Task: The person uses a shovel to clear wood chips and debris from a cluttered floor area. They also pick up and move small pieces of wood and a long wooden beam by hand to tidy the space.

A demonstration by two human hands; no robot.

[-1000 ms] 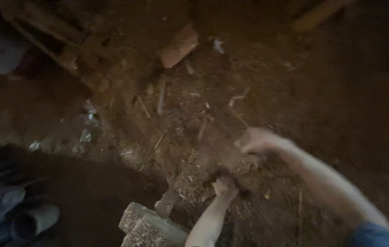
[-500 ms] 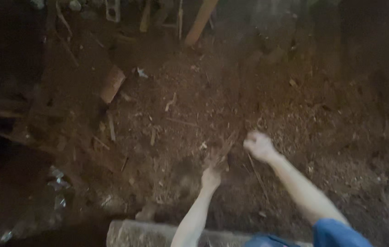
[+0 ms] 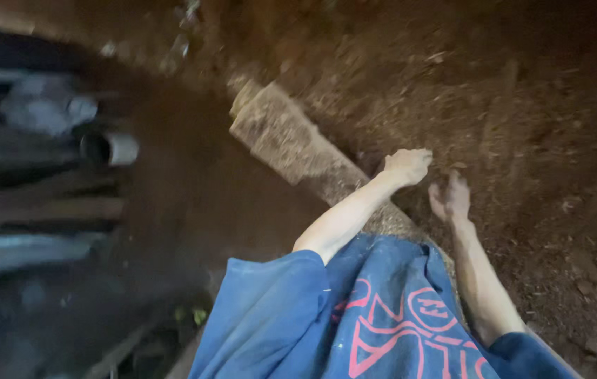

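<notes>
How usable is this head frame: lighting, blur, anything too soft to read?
Head view: dim, warm light; the left side is streaked with motion blur, so the grey pipes are smeared. The left hand and right hand over the sawdust-strewn ground are soft but readable; the concrete block is fairly clear. No glare.

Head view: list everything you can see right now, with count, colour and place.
Ground: one, reddish-brown soil and wood chips, right and top.
Block: one, pale, rough, long, running diagonally from centre top to the left arm.
Pipes: several, grey, blurred, stacked at left.
Shirt: one, blue with red print, bottom centre.
Left hand: one, curled, over the block's edge; contents cannot be told.
Right hand: one, fingers loosely open, just above the soil.
</notes>
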